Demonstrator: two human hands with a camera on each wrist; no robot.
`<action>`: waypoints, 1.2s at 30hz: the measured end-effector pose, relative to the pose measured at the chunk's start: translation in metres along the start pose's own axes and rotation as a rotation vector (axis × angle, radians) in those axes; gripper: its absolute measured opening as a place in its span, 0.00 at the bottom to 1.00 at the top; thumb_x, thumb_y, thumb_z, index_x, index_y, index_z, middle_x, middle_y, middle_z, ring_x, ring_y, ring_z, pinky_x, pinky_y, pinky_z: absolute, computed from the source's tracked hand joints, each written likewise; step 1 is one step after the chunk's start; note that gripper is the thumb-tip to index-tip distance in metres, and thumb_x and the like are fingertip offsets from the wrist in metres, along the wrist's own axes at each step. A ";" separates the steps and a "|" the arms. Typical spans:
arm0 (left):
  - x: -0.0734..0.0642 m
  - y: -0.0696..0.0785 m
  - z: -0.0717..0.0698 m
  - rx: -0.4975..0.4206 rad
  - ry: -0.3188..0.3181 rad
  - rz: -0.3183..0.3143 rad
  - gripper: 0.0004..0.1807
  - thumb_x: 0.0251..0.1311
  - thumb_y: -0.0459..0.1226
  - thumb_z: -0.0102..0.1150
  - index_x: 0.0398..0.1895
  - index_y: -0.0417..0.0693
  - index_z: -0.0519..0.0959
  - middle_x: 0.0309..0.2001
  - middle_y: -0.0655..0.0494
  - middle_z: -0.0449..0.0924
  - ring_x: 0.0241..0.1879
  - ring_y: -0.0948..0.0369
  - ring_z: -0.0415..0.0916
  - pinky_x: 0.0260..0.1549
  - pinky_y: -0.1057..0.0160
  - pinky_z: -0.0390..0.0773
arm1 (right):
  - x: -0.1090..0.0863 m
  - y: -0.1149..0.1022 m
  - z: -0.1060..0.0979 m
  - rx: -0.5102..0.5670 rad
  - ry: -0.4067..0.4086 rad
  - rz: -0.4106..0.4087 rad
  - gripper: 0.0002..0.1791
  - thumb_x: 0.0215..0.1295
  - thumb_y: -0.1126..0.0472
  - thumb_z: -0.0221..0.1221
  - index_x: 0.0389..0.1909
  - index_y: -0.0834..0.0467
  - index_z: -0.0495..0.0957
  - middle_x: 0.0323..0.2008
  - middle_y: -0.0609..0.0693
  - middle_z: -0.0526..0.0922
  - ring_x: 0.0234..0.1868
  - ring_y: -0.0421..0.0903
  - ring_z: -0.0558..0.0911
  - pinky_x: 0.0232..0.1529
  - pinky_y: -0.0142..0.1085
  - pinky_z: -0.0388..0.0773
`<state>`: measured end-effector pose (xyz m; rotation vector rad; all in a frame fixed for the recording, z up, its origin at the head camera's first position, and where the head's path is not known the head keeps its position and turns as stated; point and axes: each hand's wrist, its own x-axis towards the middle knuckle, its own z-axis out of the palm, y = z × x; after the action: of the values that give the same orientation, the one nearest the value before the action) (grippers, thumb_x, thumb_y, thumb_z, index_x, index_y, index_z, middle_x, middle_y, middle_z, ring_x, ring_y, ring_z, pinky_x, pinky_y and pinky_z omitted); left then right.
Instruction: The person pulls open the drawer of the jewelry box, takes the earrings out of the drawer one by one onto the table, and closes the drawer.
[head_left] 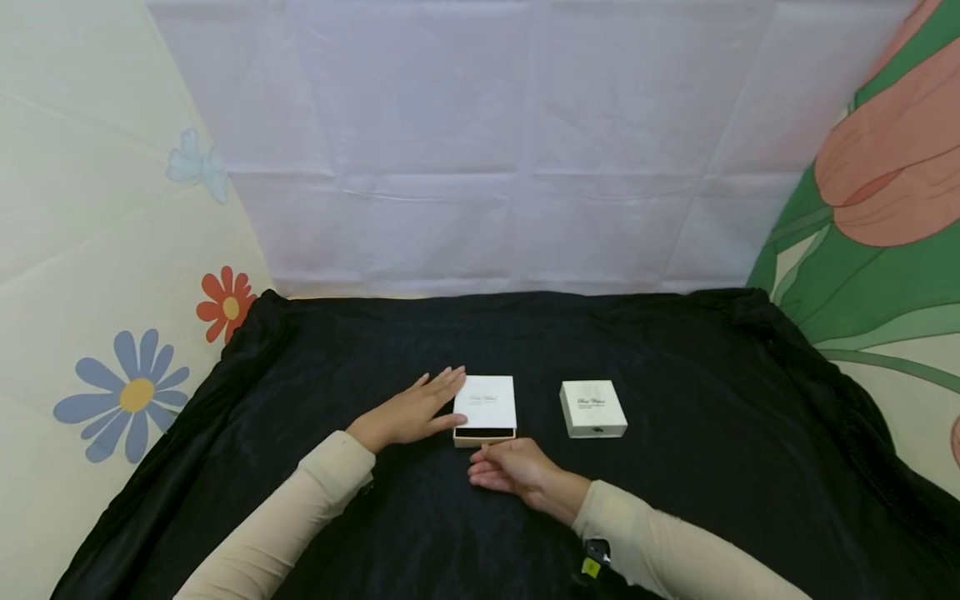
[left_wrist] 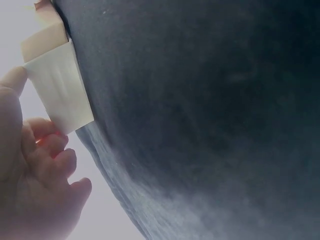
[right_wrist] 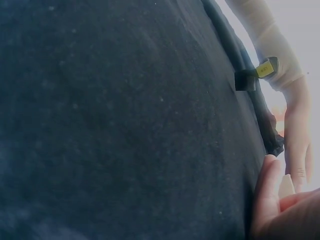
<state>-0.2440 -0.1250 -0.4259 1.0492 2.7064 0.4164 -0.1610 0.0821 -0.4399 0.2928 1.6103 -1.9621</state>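
Observation:
A small white drawer box [head_left: 486, 398] with dark lettering lies on the black cloth. Its drawer [head_left: 472, 442] sticks out a little toward me, showing a dark interior strip. My left hand [head_left: 408, 411] holds the box from its left side, thumb at the near corner and fingers at the far one; the left wrist view shows the sleeve [left_wrist: 62, 90] between them. At the drawer's front edge, my right hand [head_left: 525, 469] pinches with thumb and index finger, the other fingers curled below. The exact pinch point is hidden in the right wrist view, where only part of the hand [right_wrist: 280, 215] appears.
A second white box [head_left: 594, 410], closed, with similar lettering and a small dark mark on its front, stands to the right. Black cloth [head_left: 375, 342] covers the table. Behind hangs a white sheet [head_left: 487, 150], with flower-printed walls at both sides.

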 end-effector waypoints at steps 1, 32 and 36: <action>0.000 0.000 0.000 0.006 0.004 0.001 0.43 0.68 0.60 0.41 0.76 0.44 0.45 0.77 0.53 0.41 0.75 0.55 0.39 0.70 0.44 0.44 | 0.000 0.000 0.000 -0.003 0.001 0.002 0.15 0.72 0.67 0.48 0.47 0.77 0.75 0.24 0.50 0.84 0.27 0.40 0.85 0.34 0.31 0.82; -0.001 0.001 0.000 0.048 -0.003 -0.004 0.42 0.69 0.59 0.40 0.76 0.45 0.45 0.77 0.53 0.41 0.75 0.55 0.40 0.70 0.43 0.44 | -0.014 0.010 0.000 -0.044 -0.036 -0.014 0.15 0.72 0.67 0.48 0.45 0.77 0.75 0.24 0.50 0.84 0.26 0.38 0.84 0.33 0.31 0.82; -0.001 0.000 0.001 0.044 0.008 0.001 0.42 0.69 0.59 0.40 0.76 0.45 0.45 0.77 0.53 0.42 0.75 0.55 0.40 0.70 0.43 0.44 | -0.016 0.011 0.000 -0.036 -0.046 -0.024 0.15 0.72 0.67 0.48 0.45 0.78 0.75 0.24 0.50 0.84 0.27 0.39 0.84 0.33 0.31 0.82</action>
<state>-0.2431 -0.1255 -0.4265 1.0632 2.7339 0.3632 -0.1421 0.0852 -0.4409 0.2138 1.6249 -1.9413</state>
